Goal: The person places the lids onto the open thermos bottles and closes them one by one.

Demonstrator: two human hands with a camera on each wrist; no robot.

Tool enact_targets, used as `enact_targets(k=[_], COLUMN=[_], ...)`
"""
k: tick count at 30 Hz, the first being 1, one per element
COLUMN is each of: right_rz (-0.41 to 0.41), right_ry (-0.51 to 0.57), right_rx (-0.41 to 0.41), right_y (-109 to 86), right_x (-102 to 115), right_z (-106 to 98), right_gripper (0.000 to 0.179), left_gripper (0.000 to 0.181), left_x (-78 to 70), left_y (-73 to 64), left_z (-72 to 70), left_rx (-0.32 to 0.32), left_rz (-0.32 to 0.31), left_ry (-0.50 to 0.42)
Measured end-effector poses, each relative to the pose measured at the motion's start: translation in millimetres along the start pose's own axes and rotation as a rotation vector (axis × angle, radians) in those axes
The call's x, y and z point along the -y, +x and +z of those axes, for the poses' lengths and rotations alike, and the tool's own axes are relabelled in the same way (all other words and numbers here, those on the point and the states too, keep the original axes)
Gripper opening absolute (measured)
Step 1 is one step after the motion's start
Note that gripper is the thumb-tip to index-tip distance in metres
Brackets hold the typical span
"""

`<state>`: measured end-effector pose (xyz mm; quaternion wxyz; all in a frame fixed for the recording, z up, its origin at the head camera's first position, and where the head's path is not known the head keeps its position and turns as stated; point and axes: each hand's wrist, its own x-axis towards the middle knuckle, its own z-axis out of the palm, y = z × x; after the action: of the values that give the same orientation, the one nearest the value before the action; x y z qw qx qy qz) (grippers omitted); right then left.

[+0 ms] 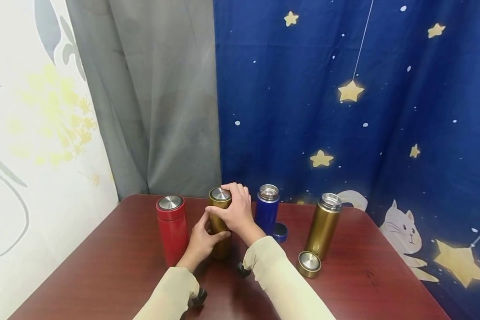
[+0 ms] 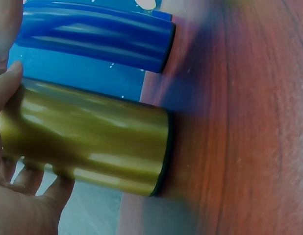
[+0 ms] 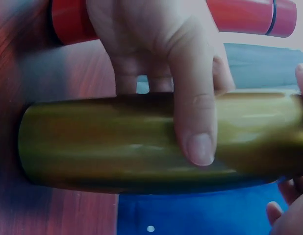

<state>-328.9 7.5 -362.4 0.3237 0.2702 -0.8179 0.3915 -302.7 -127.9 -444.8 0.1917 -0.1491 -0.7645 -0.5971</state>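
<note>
A gold vacuum flask [image 1: 222,251] with a silver-topped lid [image 1: 219,194] stands upright on the table between both hands. My left hand [image 1: 203,239] grips the flask's body from the left, its thumb lying across the front in the right wrist view. Higher up, my right hand [image 1: 238,212] holds the lid end, thumb on the near side and fingers over the far side. The base of this gold flask [image 2: 137,147] is close against the table in the left wrist view. Just left of the left hand stands a red vacuum flask [image 1: 172,233] with its lid on.
To the right stands a blue flask [image 1: 266,214] without a lid, a blue lid [image 1: 280,232] beside its base. Farther right is a second gold flask [image 1: 322,229], also lidless, with its gold lid [image 1: 309,264] in front. Curtains [image 1: 176,98] hang behind the reddish-brown table [image 1: 104,266].
</note>
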Motion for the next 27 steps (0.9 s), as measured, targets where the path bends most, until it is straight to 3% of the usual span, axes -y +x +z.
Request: enact_targets(k=[3, 7, 11, 14, 20, 27], right_rz=[0.013, 0.000, -0.016, -0.011, 0.019, -0.055], right_ry=[0.063, 0.278, 0.459, 0.496, 0.313, 0.101], right_rx=[0.091, 0.294, 0.478, 0.545, 0.511, 0.316], right_y=[0.9, 6.0, 11.7, 14.8, 16.8, 11.4], right_x=[0, -3, -9, -13, -15, -12], right_z=[-8, -22, -33, -38, -41, -34], right_gripper=[0.066, 0.059, 0.056, 0.056, 0.056, 0.059], left_gripper=[0.076, 0.081, 0.081, 0.081, 0.082, 0.082], left_x=[0.1, -5.3, -21.8, -32.2, -35.7, -36.4], left_y=[0.8, 1.2, -2.3, -4.1, -4.0, -5.9], left_z=[-1.2, -5.1, -12.0, -16.4, -17.7, -13.7], left_rx=[0.030, 0.069, 0.123, 0.171, 0.188, 0.159], left_rz=[0.009, -0.030, -0.061, -0.077, -0.085, -0.079], left_ry=[-0.008, -0.037, -0.055, -0.047, -0.048, -0.055])
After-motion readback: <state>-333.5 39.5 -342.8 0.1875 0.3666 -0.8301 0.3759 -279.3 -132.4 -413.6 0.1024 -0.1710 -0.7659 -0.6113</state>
